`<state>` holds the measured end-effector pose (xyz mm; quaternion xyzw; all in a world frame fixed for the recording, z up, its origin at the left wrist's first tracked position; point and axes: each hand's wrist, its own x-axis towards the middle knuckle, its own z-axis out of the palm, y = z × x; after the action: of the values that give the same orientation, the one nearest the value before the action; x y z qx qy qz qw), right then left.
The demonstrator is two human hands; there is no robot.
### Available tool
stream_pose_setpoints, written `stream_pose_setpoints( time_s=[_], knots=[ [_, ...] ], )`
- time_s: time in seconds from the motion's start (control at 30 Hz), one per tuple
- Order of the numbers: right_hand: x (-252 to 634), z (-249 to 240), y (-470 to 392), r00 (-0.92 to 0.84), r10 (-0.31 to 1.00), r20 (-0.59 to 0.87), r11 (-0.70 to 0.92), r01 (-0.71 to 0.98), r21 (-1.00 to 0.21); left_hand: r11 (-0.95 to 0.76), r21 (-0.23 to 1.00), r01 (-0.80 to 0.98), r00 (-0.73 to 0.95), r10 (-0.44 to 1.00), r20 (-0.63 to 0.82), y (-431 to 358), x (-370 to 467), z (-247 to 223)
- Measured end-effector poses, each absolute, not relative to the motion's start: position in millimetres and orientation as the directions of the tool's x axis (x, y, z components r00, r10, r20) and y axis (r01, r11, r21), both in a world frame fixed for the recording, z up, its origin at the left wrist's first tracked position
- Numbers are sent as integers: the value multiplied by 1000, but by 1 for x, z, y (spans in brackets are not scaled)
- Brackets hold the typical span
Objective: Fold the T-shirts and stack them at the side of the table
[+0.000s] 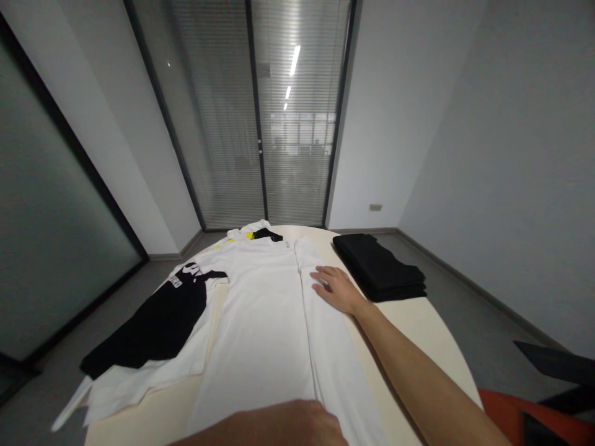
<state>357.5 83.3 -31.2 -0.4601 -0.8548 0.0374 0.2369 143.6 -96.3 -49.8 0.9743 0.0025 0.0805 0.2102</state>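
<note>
A plain white cloth shirt point(264, 316) lies spread on the pale cream, round-edged table point(418, 331), its right side folded inward in a long strip. The right hand point(338, 290) rests on that strip, fingers loosely spread, gripping nothing. The left hand point(300, 424) is over the shirt's near end, knuckles up; whether its fingers grip cloth I cannot tell.
</note>
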Motion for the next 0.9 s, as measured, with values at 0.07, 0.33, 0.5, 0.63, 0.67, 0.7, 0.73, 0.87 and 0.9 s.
stream_pose_setpoints(
  time_s=[0.07,0.33,0.5,0.63,0.67,0.7,0.73,0.87,0.9],
  knots=[
    [356,-30,82,-475,786,395,596,753,-280,-922,384,46,972,130,196,-96,140,-32],
    [351,-36,80,-494,828,266,559,768,-314,-883,283,373,918,395,22,-95,133,-22],
    [343,-28,85,-446,835,322,543,761,-355,-876,343,338,930,368,24,-87,132,5],
    [333,-23,103,-400,852,339,510,779,-364,-837,332,434,876,478,60,-65,133,21],
    [329,-23,110,-383,863,328,491,789,-370,-825,317,468,860,508,51,-60,134,20],
    [326,-24,117,-360,879,313,464,799,-383,-811,307,497,847,530,29,-55,135,18],
    [322,-24,124,-324,898,298,426,811,-401,-800,304,518,840,543,-1,-52,136,15],
    [304,-31,144,-221,937,272,324,842,-431,-767,324,554,822,565,-68,-49,140,6],
    [300,-34,146,-208,940,269,310,847,-431,-763,326,558,818,571,-64,-50,142,5]
  ],
)
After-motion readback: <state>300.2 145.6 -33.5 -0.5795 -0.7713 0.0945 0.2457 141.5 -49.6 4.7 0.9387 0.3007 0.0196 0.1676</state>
